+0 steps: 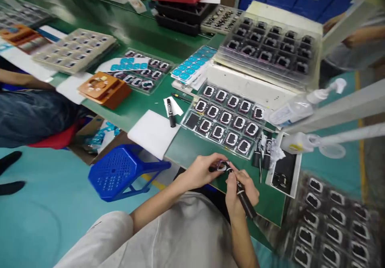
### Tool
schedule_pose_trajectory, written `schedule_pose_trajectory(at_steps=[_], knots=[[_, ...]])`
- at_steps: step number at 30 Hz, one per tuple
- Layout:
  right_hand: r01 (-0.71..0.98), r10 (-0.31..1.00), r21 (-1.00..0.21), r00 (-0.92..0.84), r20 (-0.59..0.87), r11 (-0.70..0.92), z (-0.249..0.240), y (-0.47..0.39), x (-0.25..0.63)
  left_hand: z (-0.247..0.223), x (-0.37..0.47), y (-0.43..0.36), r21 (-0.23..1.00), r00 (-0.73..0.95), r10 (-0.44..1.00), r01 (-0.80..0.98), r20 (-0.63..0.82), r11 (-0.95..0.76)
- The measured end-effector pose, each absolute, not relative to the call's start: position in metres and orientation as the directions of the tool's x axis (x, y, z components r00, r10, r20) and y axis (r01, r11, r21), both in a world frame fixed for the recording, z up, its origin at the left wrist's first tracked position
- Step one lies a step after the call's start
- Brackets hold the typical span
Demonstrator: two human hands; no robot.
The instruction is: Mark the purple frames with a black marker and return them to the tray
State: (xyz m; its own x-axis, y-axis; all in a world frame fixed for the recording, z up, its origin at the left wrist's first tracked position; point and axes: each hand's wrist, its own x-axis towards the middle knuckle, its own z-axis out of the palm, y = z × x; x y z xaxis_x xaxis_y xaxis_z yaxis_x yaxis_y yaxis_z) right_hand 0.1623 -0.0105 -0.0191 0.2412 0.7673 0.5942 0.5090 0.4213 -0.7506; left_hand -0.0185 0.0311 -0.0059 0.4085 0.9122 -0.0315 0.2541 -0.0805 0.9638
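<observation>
My left hand is closed around a small frame-shaped part with a white and dark rim, just over the table's front edge. In my right hand is a black marker, its upper end against the part and its thick body slanting down to the right. Beyond both hands lies a clear plastic tray with rows of similar parts; one compartment at its left shows no white-rimmed part. A capped black marker rests on white paper beside a white foam sheet.
Markers and tweezers lie beside a white-rimmed box at right. Two bottles stand near a metal post. Stacked trays rise behind. An orange fixture and blue stool are left. Another person's arm shows far left.
</observation>
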Motion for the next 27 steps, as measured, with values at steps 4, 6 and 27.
schedule_pose_trajectory(at_steps=[4,6,27], knots=[[0.532,0.74,-0.732,0.26,0.62,0.426,-0.024,-0.021,0.161,-0.003,-0.018,0.03,0.976,0.397,0.916,0.213,-0.053,-0.036],[0.498,0.756,-0.755,0.261,0.6,0.427,-0.02,-0.02,0.158,-0.003,-0.018,0.029,0.977,0.391,0.919,0.211,-0.048,-0.039],[0.547,0.71,-0.69,0.226,0.667,0.474,-0.001,-0.01,0.154,-0.002,-0.019,0.029,0.964,0.404,0.915,0.243,-0.002,-0.105]])
